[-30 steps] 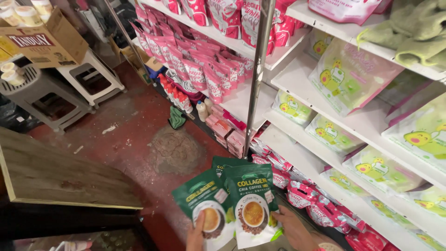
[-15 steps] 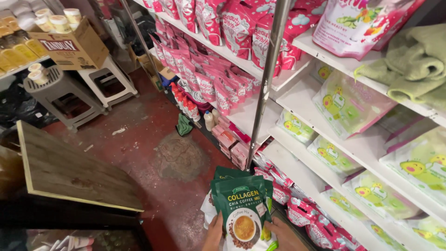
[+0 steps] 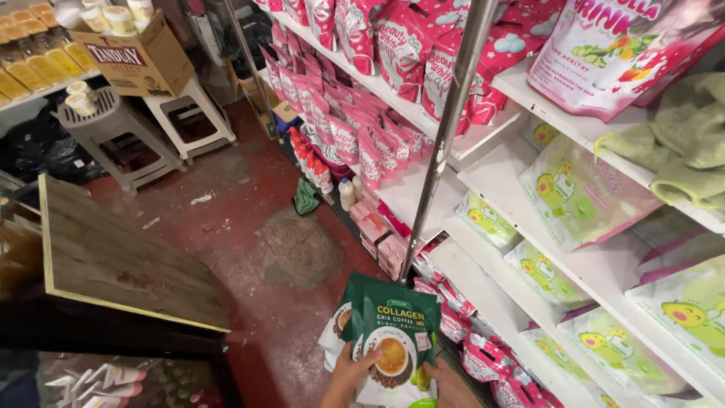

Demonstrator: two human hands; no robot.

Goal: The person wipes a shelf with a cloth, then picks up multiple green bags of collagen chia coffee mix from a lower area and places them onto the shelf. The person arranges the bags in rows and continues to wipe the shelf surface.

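Green coffee pouches (image 3: 393,340), a small stack with a cup pictured on the front one, sit at the bottom centre of my view, held upright above the red floor (image 3: 226,204). My left hand (image 3: 349,378) grips the stack's lower left edge, thumb laid across the front pouch. My right hand (image 3: 447,381) closes on the lower right corner. Both wrists run off the bottom edge, and I cannot tell how many pouches lie behind the front one, since only slivers show.

At far left, a wooden board (image 3: 121,257) lies flat, its near side fading into dark clutter I cannot make out. Behind it stand two plastic stools (image 3: 151,121), one carrying a cardboard box (image 3: 136,57) cut off at the top edge. The floor between board and shelving is open, apart from a green cloth (image 3: 305,198) and small bottles (image 3: 313,162) along the shelf foot.

A metal upright (image 3: 445,128) rises just above the pouches. To the right, white shelves (image 3: 604,272) hold pink packets (image 3: 362,143) above and pale green packets (image 3: 581,196) below, with a folded green towel (image 3: 680,151) at the right edge, partly out of view.
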